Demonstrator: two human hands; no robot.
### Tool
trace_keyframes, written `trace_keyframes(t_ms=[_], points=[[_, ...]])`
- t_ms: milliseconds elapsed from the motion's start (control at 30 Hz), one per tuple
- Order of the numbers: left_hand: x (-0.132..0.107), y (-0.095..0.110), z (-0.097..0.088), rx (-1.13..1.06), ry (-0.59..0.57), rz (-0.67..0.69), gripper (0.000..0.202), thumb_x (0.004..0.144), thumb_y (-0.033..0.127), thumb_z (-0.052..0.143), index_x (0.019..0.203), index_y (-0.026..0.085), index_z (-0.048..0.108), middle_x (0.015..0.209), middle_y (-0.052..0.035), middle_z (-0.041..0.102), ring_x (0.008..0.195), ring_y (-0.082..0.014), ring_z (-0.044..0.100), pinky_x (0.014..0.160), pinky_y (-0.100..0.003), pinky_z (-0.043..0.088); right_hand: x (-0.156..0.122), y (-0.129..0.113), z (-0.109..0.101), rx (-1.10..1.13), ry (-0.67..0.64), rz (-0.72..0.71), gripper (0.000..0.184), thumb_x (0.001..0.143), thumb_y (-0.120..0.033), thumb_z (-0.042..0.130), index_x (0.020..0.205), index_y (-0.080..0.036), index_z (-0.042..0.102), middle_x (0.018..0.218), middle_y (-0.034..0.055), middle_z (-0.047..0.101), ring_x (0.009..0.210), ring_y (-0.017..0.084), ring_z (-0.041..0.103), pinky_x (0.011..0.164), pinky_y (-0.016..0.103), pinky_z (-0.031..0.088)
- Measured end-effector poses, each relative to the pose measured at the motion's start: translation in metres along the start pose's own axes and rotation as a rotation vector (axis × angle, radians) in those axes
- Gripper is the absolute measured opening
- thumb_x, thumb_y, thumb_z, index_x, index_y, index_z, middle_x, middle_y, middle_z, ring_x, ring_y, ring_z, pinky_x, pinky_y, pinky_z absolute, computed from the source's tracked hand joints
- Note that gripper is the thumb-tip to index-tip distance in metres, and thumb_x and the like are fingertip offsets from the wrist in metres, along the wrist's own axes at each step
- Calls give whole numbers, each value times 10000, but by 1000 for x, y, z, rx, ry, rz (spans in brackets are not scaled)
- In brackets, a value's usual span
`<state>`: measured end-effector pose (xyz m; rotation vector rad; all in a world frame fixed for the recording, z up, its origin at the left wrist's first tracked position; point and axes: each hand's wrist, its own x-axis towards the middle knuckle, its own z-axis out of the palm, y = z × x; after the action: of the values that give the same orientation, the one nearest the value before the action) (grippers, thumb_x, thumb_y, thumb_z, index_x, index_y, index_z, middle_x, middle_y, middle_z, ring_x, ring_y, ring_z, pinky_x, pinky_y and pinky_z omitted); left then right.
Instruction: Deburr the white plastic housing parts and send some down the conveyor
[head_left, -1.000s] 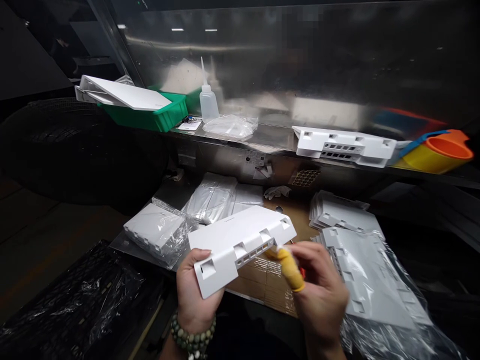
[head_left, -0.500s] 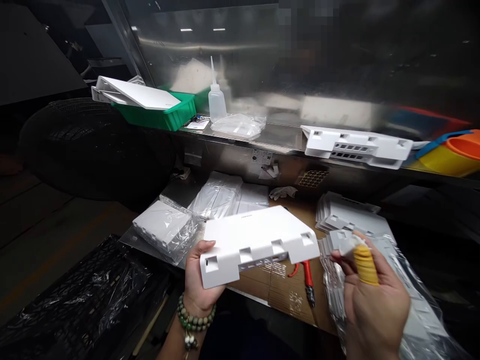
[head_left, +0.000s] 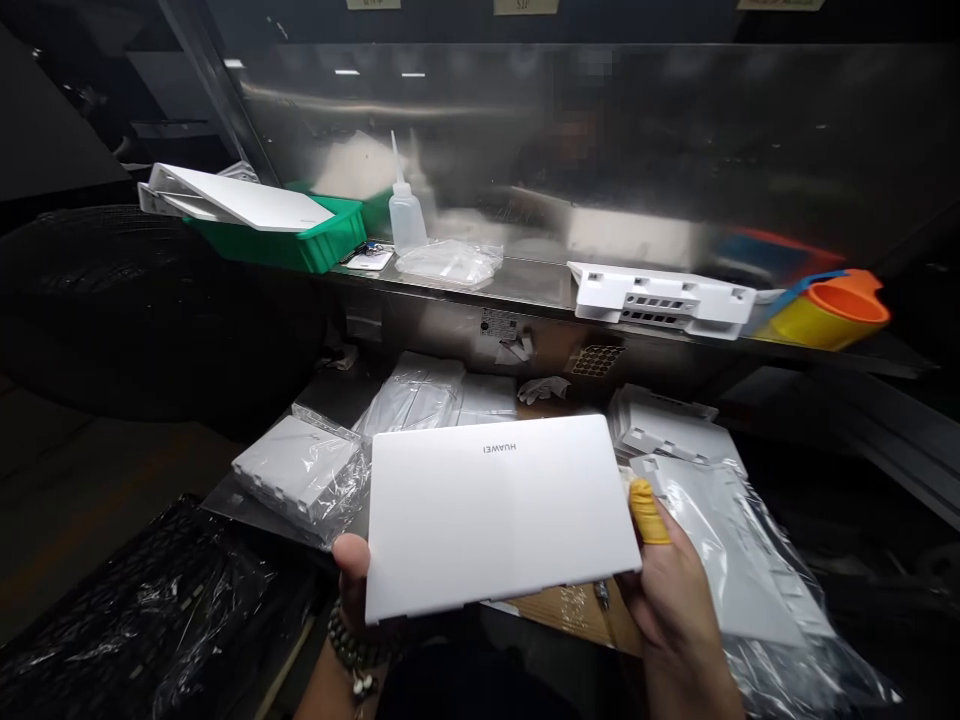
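A flat white plastic cover is held up over the bench, its broad face towards me and the HUAWEI lettering upside down. My left hand is closed on its left edge, thumb showing, other fingers hidden behind. At the right edge my right hand grips it, with a yellow finger cot on the thumb. A bit of white material shows beside that thumb; I cannot make out what it is.
Bagged white covers lie left, and more stacked covers stand right beside plastic bags. On the shelf are a green bin, a squeeze bottle, another cover and a yellow-orange container.
The cover has tipped so its broad face now faces me, its notched side turned downward. My right hand has come left from beside the stack and taken its right edge. The view has shifted slightly.
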<state>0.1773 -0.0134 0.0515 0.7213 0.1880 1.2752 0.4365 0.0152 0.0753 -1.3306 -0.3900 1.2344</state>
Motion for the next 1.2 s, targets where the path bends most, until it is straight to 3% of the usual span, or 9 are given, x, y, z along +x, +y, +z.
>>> trace_keyframes(t_ms=[133,233,367,500,600,733,867,1033,1200], points=[[-5,0,-5,171,225,-44,887,712,947,447,1308,337,694,1075,-57,810,1347,-366,565,1050,-478,543,-1,1,-1,3,-18,7,701,702,-529,865,1299,-223,662,1002,25,801,858,237,770,655,286,643],[-7,0,-6,193,314,-16,878,715,939,465,1300,326,695,971,-57,823,1271,-360,631,1019,-483,564,-1,3,-2,-30,-16,-33,657,725,-513,853,1293,-237,672,1008,24,796,860,233,764,658,289,638],[-4,8,-12,248,406,28,604,770,678,701,1228,287,741,873,-53,822,1161,-371,694,1023,-523,560,1,4,-4,-125,-83,-153,552,815,-548,768,1262,-232,694,1063,47,780,878,231,744,665,298,620],[5,16,-21,295,588,-174,595,767,496,797,1297,245,698,1103,-105,796,1117,-366,710,960,-509,597,7,5,-11,-263,-187,-369,455,905,-570,667,1191,-216,691,1065,61,759,886,216,707,719,301,586],[9,15,-22,405,692,-238,532,741,473,851,1198,217,755,1062,-114,801,1025,-329,746,882,-433,634,12,6,-16,-318,-188,-534,362,919,-518,677,1133,-226,674,1090,58,737,915,191,682,762,280,560],[7,15,-14,801,489,37,264,735,405,868,920,219,840,899,-94,820,890,-277,780,795,-302,648,10,-2,-22,-184,-54,-584,279,972,-494,618,1093,-242,636,1129,42,718,777,101,646,633,192,517],[10,24,-2,1110,174,189,146,846,315,780,977,284,835,990,-62,823,991,-258,770,917,-314,619,-1,-17,-23,1,-227,-265,427,926,-615,615,1063,-211,601,1061,79,757,447,68,566,320,167,369],[18,26,6,1180,43,240,146,890,341,744,1009,310,822,962,-19,827,1054,-217,753,1000,-277,568,-6,-18,-21,103,-241,-114,534,784,-631,781,1006,-169,630,857,69,779,614,172,731,479,236,607],[18,26,8,1146,14,237,146,890,331,748,1011,292,821,965,-31,827,987,-225,767,1033,-347,557,-4,-15,-21,125,-231,-109,554,766,-661,781,961,-157,660,784,48,767,593,161,725,509,236,629]])
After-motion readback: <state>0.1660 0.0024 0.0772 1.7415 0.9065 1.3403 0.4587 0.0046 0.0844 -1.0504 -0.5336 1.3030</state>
